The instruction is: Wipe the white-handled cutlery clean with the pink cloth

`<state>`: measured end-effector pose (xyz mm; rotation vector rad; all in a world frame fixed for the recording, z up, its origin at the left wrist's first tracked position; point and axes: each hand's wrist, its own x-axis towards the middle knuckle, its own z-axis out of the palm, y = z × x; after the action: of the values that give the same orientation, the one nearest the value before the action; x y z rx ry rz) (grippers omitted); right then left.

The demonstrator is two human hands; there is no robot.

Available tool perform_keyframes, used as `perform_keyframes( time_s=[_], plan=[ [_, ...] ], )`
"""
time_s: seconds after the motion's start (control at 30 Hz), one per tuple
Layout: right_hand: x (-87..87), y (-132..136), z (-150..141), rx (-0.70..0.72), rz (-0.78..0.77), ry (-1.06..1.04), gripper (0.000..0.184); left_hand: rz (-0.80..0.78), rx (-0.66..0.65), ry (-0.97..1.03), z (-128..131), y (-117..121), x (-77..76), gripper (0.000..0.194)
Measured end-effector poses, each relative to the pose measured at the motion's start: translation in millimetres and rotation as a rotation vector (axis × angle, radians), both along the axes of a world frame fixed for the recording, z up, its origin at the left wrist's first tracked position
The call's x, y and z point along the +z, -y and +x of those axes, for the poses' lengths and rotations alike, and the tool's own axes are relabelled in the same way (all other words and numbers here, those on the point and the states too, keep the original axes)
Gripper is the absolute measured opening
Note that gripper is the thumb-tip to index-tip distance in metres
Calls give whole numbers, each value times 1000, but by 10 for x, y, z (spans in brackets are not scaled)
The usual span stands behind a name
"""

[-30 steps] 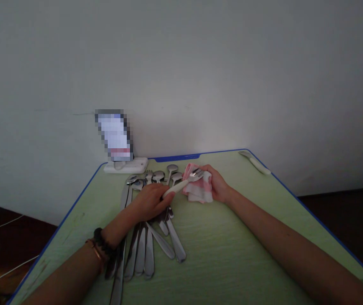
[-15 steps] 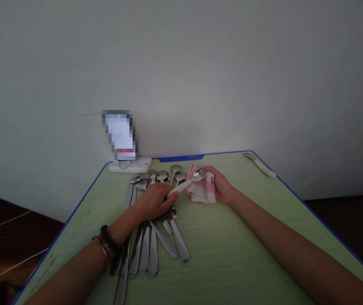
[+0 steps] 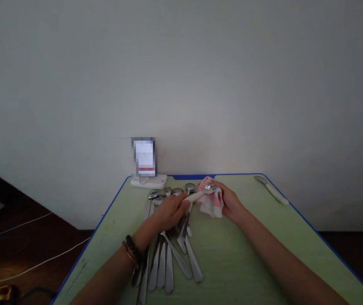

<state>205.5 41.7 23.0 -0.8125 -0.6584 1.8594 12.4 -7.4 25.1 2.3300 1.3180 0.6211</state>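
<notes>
My left hand (image 3: 168,214) pinches the white handle of a spoon (image 3: 200,194) above a row of steel cutlery (image 3: 168,258) laid on the green table (image 3: 248,254). The spoon's metal bowl rests in a pink and white cloth (image 3: 212,202), which my right hand (image 3: 230,202) grips from the right side. Both hands are closed. A dark bead bracelet and a thin bangle sit on my left wrist.
A blurred phone (image 3: 143,156) stands on a white stand (image 3: 149,182) at the table's far left edge, against the pale wall. A white-handled utensil (image 3: 272,190) lies alone at the far right corner. White cables (image 3: 25,262) run over the dark floor on the left.
The camera has tilted up and swung left, so the table sits lower and further right in view. Both hands keep the same grip on the spoon and the cloth.
</notes>
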Motion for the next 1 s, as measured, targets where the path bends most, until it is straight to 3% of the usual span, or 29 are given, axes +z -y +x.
perform_keyframes(
  time_s=[0.17, 0.23, 0.3, 0.37, 0.5, 0.57, 0.83, 1.0],
  plan=[
    [571, -174, -148, -23, 81, -142, 25, -122, 58, 250, 18, -140, 543, 32],
    [710, -182, -209, -49, 118, -233, 34, -283, 55, 348, 38, -136, 723, 34],
    [765, -154, -263, -64, 113, -316, 42, -390, 48, 474, 70, -96, 811, 34],
    [761, -116, -312, -75, 73, -370, 44, -452, 75, 541, 107, -55, 815, 35],
    [710, -98, -400, -100, -21, -407, 47, -356, 141, 321, 170, -45, 754, 39],
    [684, -121, -428, -95, -30, -397, 51, -390, 135, 284, 189, -57, 751, 41],
    [675, -158, -244, -81, 48, -395, 38, -643, 50, 496, 98, -29, 824, 48],
    [796, -162, -200, -140, -36, -412, 43, -541, 152, 377, 8, -136, 787, 48]
  ],
)
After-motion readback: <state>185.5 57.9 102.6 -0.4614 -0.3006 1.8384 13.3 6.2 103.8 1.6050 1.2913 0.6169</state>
